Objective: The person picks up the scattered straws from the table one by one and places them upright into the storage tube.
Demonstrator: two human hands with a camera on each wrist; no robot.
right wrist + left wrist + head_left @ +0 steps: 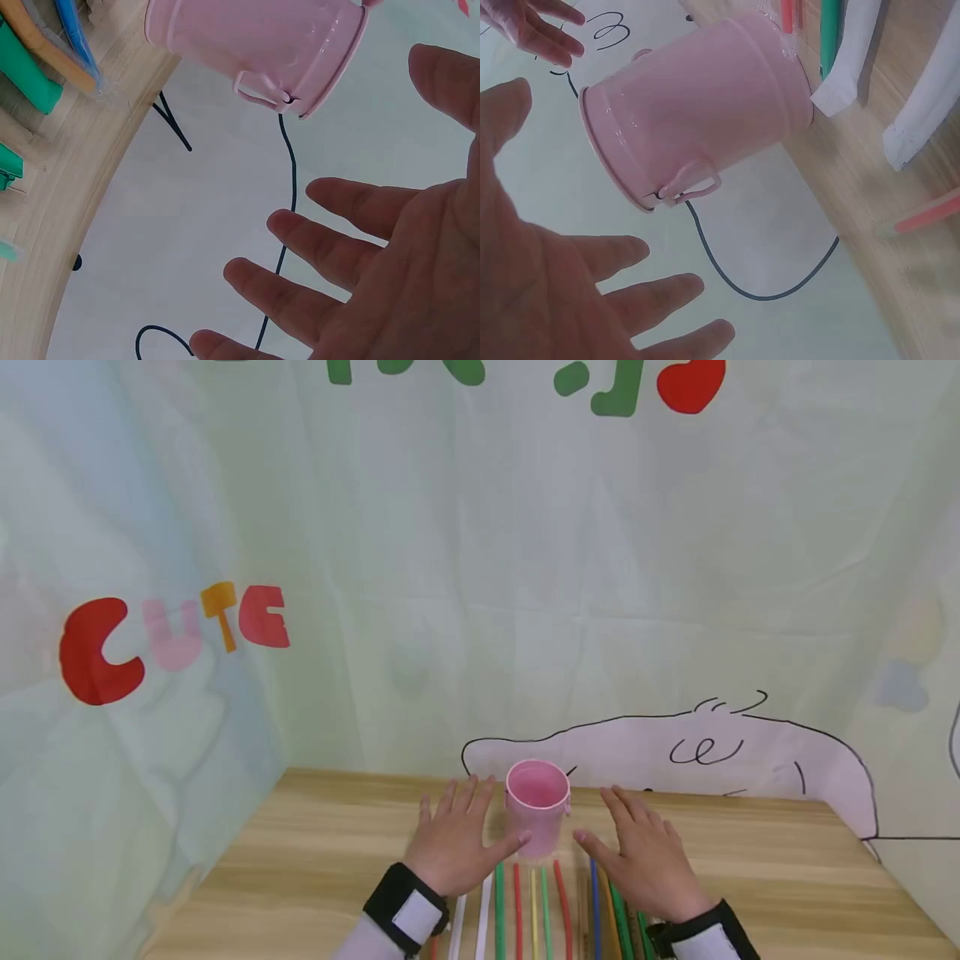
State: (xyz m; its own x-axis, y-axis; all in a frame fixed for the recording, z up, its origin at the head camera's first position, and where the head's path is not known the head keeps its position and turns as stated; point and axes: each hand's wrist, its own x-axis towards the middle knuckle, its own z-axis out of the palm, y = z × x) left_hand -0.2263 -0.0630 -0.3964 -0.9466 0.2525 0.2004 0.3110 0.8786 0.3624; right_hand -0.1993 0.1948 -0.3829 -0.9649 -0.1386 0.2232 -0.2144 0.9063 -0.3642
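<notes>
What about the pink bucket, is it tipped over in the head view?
No, the pink bucket stands upright, open end up, on the wood-grain table.

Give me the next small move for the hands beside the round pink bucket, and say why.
Probably ease the bare left hand and bare right hand inward toward the round pink bucket: it stands upright between them, both have spread fingers and hold nothing, and the wrist views show a gap between each hand and its wall.
</notes>
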